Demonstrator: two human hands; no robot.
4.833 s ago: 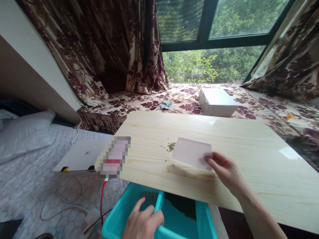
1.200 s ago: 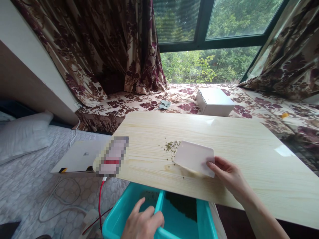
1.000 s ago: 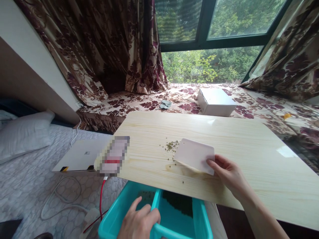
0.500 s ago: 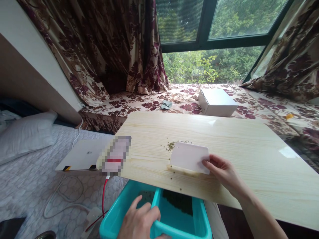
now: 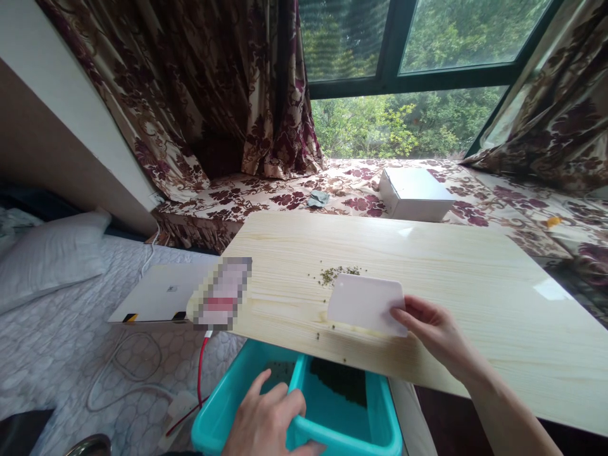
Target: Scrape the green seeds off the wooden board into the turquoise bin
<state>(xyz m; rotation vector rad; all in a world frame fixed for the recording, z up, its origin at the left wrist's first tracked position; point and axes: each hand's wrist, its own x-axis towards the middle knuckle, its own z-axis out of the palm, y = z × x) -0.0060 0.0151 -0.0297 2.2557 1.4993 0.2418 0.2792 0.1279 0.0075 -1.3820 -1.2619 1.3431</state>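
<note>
My right hand [image 5: 434, 326] pinches the right end of a thin white scraper [image 5: 365, 305], a flat sheet with rounded corners tilted over the wooden tabletop [image 5: 456, 266]. Small dark green-brown grains [image 5: 332, 274] lie loosely heaped just beyond its far edge, and a few stray ones dot the surface towards the near edge. Below that edge, a turquoise two-part bin [image 5: 202, 418] holds a dark mass of grains [image 5: 339, 380] in its right compartment and fewer in the left. My left hand [image 5: 270, 415] grips the bin at its divider, index finger stretched over the left compartment.
A phone-like device [image 5: 223, 294], blurred out, lies at the table's left end with a red cable [image 5: 200, 373]. Beside it a white box [image 5: 156, 291] sits on the quilted bed [image 5: 42, 354]. Another white box [image 5: 418, 193] and a greyish cloth [image 5: 318, 199] rest on the window ledge.
My right hand and the scraper have shifted slightly right and nearer, showing more of the grains behind it. Stray grains near the table edge lie differently. My left hand stays at the bin.
</note>
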